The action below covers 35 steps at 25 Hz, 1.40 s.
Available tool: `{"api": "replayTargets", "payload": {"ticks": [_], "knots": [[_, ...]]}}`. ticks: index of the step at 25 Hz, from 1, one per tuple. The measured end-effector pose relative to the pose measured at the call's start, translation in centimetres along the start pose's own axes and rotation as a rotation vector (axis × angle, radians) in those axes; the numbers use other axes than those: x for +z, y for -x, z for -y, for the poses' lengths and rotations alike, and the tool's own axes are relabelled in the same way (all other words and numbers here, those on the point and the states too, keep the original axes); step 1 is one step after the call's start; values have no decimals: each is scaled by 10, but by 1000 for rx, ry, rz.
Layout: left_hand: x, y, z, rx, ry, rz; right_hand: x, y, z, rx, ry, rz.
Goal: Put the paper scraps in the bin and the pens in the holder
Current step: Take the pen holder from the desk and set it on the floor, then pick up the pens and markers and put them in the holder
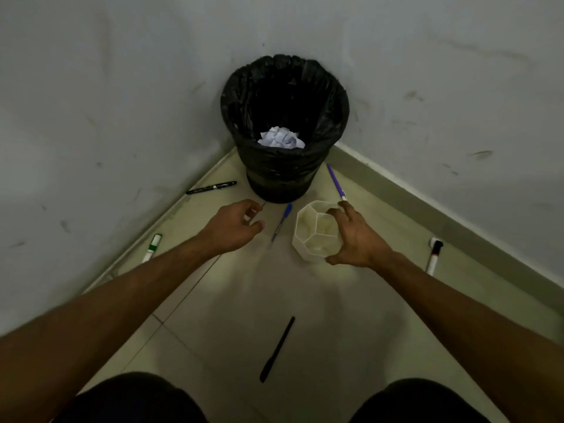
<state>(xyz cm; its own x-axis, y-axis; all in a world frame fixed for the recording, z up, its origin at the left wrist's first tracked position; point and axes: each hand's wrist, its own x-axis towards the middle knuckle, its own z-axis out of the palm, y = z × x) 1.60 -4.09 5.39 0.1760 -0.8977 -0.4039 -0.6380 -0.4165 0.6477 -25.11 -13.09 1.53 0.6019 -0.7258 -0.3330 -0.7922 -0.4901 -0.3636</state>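
A black-lined bin (285, 175) stands in the wall corner with crumpled white paper scraps (281, 137) inside. My right hand (357, 236) grips the rim of a pale faceted pen holder (308, 232) on the floor; the holder looks empty. My left hand (236, 225) hovers just left of a blue pen (282, 221), fingers loosely curled, holding nothing. Other pens lie on the floor: a black pen (211, 187) by the left wall, a purple pen (336, 182) right of the bin, and a black pen (277, 349) near my knees.
A green-and-white marker (152, 248) lies along the left skirting and a white marker with a dark cap (434, 255) by the right skirting. Grey walls close in on both sides. My knees (134, 398) fill the bottom edge.
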Motion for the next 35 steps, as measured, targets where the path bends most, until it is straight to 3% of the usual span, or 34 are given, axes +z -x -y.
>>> {"api": "replayTargets", "payload": {"ticks": [5, 7, 9, 10, 12, 15, 18, 21, 22, 24, 26, 30, 32, 35], "knots": [[5, -12, -2, 62, -68, 50, -9, -6, 9, 44, 88, 45], [5, -11, -2, 91, -73, 53, -19, 3, 26, -24, 110, -119], [3, -10, 3, 102, -67, 40, -19, 17, 44, -231, 81, -258], [3, -8, 8, 92, -69, 38, -12, 24, 51, -331, 36, -201], [3, -7, 17, 66, -94, 48, 13, 38, 58, -498, 26, 82], [10, -8, 32, 38, -117, 81, 73, 50, 63, -669, 237, 418], [12, -9, 37, 48, -160, 87, 117, 49, 66, -794, 300, 477], [4, -3, 52, 33, -186, 35, 144, 41, 66, -913, 362, 424], [3, 1, 62, 5, -179, 10, 150, 38, 65, -899, 390, 383], [-1, 11, 88, -69, -153, -92, 148, 28, 70, -707, 194, 375], [-3, 21, 119, -139, -141, -254, 130, 15, 77, -362, -187, 493], [-20, 30, 186, -376, -287, -425, 79, -9, 101, 13, -956, 411], [-18, 35, 208, -434, -361, -375, 66, -14, 115, 86, -1096, 424], [-7, 39, 221, -347, -369, -305, 58, -20, 130, 163, -1078, 374]]}}
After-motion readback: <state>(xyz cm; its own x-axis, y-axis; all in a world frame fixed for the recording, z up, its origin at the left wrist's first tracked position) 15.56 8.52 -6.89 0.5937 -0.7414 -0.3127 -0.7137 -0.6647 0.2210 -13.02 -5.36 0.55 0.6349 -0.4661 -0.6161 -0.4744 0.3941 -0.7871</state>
